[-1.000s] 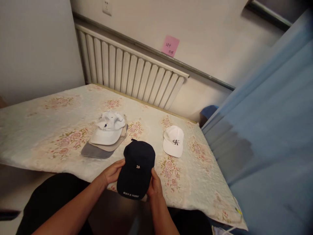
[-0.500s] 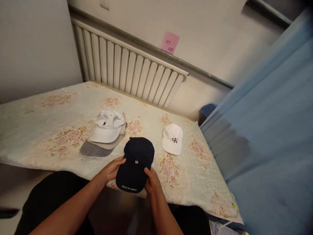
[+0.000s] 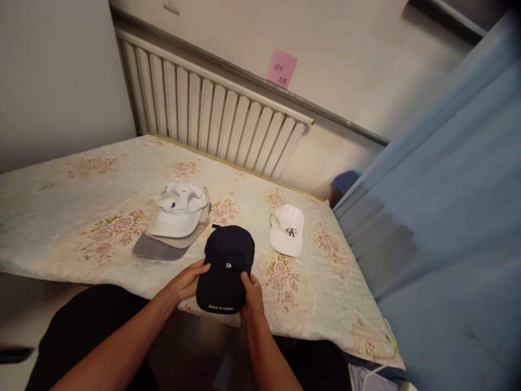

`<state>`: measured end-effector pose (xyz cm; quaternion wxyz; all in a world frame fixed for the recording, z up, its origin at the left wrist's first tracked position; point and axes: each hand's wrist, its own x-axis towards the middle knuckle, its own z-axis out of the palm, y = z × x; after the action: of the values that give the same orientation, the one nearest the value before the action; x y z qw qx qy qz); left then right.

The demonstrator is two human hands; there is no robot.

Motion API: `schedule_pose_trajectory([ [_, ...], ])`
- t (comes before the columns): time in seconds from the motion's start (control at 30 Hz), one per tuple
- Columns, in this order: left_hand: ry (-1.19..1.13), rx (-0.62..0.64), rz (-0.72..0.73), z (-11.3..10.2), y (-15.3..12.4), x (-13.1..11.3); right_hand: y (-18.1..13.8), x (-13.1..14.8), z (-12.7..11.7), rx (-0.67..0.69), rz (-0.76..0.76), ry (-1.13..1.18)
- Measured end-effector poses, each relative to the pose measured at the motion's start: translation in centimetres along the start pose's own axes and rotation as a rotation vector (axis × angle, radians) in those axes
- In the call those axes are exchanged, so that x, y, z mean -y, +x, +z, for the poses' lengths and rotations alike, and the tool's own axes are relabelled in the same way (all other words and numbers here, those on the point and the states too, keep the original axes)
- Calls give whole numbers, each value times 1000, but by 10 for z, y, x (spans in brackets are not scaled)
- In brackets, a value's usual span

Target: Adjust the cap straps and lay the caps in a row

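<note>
A dark navy cap (image 3: 226,266) with a small white logo and white lettering on its brim lies at the near edge of the table. My left hand (image 3: 188,281) grips the left side of its brim, fingers curled on it. On the right side of the brim my right hand (image 3: 252,295) pinches it, thumb on top. A stack of caps (image 3: 175,220), white on top of beige and grey ones, sits just beyond to the left. A single white cap (image 3: 287,230) with a black logo lies to the right.
The table wears a pale floral cloth (image 3: 77,217). A white radiator (image 3: 211,117) runs along the wall behind, with a pink sticky note (image 3: 281,69) above it. A blue curtain or panel (image 3: 448,217) stands close on the right. My dark-clothed lap is below the table edge.
Both hands have shifted the navy cap slightly away from me onto the table, and the right hand's thumb has moved onto the brim. The view tilted a little.
</note>
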<state>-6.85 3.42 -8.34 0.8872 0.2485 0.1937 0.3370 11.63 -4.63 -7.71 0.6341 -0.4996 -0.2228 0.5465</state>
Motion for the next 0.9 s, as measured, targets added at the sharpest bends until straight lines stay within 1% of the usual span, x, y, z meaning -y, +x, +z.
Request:
schedule_pose_trajectory([
  [0.1, 3, -7, 2, 1, 0, 0, 0, 2, 0, -72, -136, -185],
  [0.17, 7, -12, 6, 2, 0, 0, 0, 6, 0, -115, -184, -275],
  [0.33, 15, -25, 21, 4, -1, 1, 5, 14, 2, -204, -137, -413],
  [0.4, 22, -24, 16, 4, -1, 1, 8, 16, 1, -187, -95, -401],
  [0.5, 24, -7, 17, 4, 0, 2, 12, 14, -3, -89, -18, -320],
  [0.57, 27, 0, 15, 3, 0, 2, 15, 12, -7, -58, 13, -285],
  [0.77, 70, -38, 9, 7, 2, 4, 19, 5, -15, -70, 25, -233],
  [0.83, 113, -68, 11, 11, 3, 4, 20, 3, -17, -73, 8, -234],
  [0.9, 186, -127, 35, 16, 3, 4, 20, 1, -18, -73, -17, -237],
])
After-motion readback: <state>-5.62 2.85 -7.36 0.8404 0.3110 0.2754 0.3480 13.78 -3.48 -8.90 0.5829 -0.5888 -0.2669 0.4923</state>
